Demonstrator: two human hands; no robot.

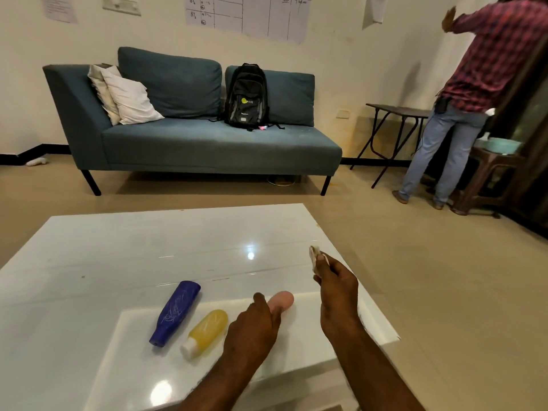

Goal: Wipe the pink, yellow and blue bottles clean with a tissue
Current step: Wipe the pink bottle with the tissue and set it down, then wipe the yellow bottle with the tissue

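Bottles lie in a row on the white bench point(89, 262) near its front edge, all on their sides and just beside one another without touching: the blue bottle point(175, 312) toward the left edge, the yellow bottle point(207, 330) in the middle, the pink bottle point(281, 301) toward the right edge. Each long axis runs from front-left to back-right. The yellow bottle's white cap points at the front edge; the blue bottle's narrow end points the same way, its broad base toward the back.

Judging from the layout, the first step is in hand: taking up the pink bottle. The left hand point(252, 330) lies over its near end, fingers curled around it, though whether they are clamped or only resting I cannot tell. The right hand point(338, 289) hovers above the right edge with its fingers pinched together on a crumpled tissue point(315, 255).

Next, the move likely calls for lifting or steadying the pink bottle, then bringing the tissue across to rub along its length. Blue and yellow appear unwiped; scribble marks show on the blue one.
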